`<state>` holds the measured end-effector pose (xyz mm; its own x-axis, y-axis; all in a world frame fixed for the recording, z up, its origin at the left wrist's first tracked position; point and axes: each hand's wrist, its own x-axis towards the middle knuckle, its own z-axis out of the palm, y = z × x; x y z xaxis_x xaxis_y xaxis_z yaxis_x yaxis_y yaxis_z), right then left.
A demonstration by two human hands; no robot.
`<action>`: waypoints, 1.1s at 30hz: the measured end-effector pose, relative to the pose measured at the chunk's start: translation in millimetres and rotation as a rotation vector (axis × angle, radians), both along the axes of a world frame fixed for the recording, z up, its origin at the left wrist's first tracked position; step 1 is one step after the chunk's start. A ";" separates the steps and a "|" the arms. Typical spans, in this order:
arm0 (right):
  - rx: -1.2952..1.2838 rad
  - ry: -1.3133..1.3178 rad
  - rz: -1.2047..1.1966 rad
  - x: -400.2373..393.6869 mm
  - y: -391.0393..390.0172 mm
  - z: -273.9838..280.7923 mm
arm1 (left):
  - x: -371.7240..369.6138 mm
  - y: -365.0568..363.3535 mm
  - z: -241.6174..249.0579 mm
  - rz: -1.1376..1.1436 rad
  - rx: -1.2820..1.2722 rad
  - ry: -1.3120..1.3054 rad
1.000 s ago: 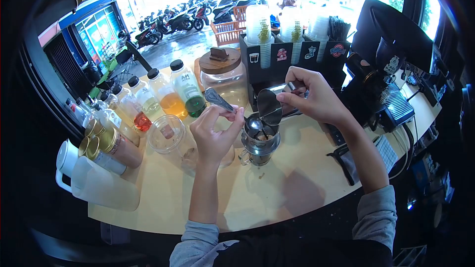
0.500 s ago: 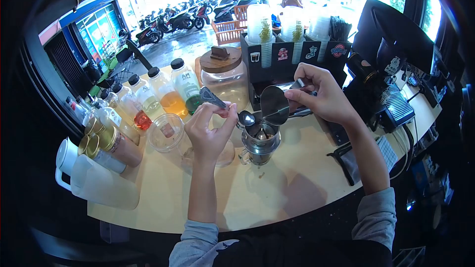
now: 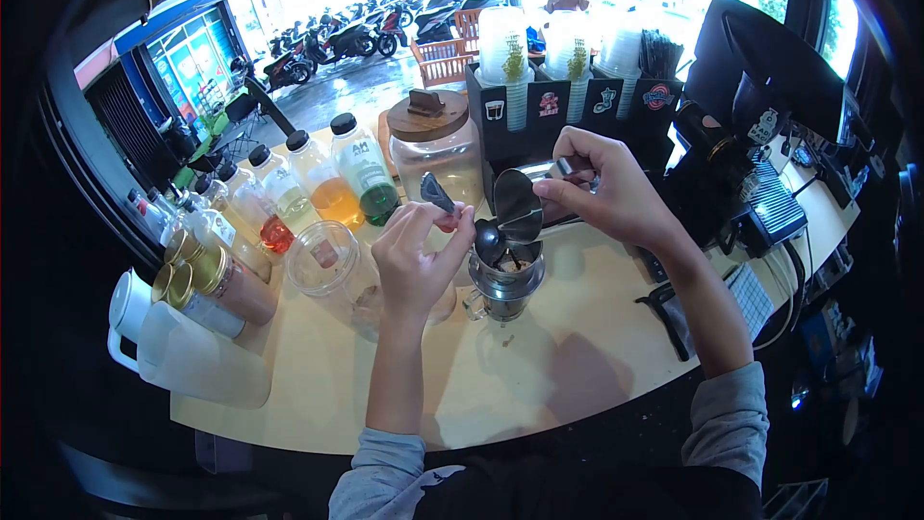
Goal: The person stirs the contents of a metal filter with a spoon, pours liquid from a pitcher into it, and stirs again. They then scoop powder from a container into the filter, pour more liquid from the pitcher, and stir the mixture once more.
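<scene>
My left hand [image 3: 421, 252] pinches a spoon [image 3: 489, 243] by its dark handle. The spoon's bowl touches or nearly touches the lip of a shiny metal scoop [image 3: 520, 206]. My right hand [image 3: 608, 183] grips this scoop by its short handle and tilts it. Directly beneath both is a metal drip coffee filter [image 3: 508, 277], with some brown grounds showing inside. It rests on a clear glass mug [image 3: 502, 310] with a handle on its left. What is inside the scoop is hard to make out.
An open plastic tub [image 3: 322, 258] stands left of my left hand. Behind are a wooden-lidded glass jar [image 3: 435, 159], bottles of coloured liquid [image 3: 337, 195] and a black cup holder [image 3: 575, 104]. A white pitcher [image 3: 197, 356] is at left, a black machine [image 3: 770, 207] at right.
The spoon has moved right and its bowl has turned over beside the scoop. The scoop has shifted left and tilts more steeply over the filter, where brown grounds now show more.
</scene>
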<state>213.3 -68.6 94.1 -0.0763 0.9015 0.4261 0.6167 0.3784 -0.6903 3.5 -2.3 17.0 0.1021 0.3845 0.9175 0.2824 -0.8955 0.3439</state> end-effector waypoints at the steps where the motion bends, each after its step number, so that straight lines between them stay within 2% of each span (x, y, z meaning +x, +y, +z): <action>1: -0.003 0.004 -0.011 -0.8 -0.1 0.2 | 0.6 -0.2 -0.4 0.000 0.007 0.005; 4: 0.018 -0.058 -0.057 0.2 1.5 1.2 | 2.2 1.2 -1.9 0.004 0.039 0.019; 14: 0.032 -0.004 -0.059 12.3 -3.4 0.0 | 4.9 4.3 -5.4 0.010 0.057 0.033; 20: 0.065 -0.110 -0.079 18.6 -14.0 2.9 | 5.4 3.0 -4.1 0.003 0.059 0.032; 22: 0.010 0.053 -0.033 17.0 -17.9 4.0 | 5.2 2.2 -3.3 0.000 0.044 0.027; 26: 0.000 0.119 0.002 16.7 -18.5 -0.1 | 4.5 -0.5 -0.8 -0.013 0.019 0.033; 28: -0.034 0.252 0.050 12.3 -17.7 -1.6 | 3.6 -0.1 -0.5 -0.042 0.003 0.041; 33: -0.033 0.120 0.028 5.8 -18.8 1.2 | 2.0 -1.3 1.9 -0.056 -0.014 0.059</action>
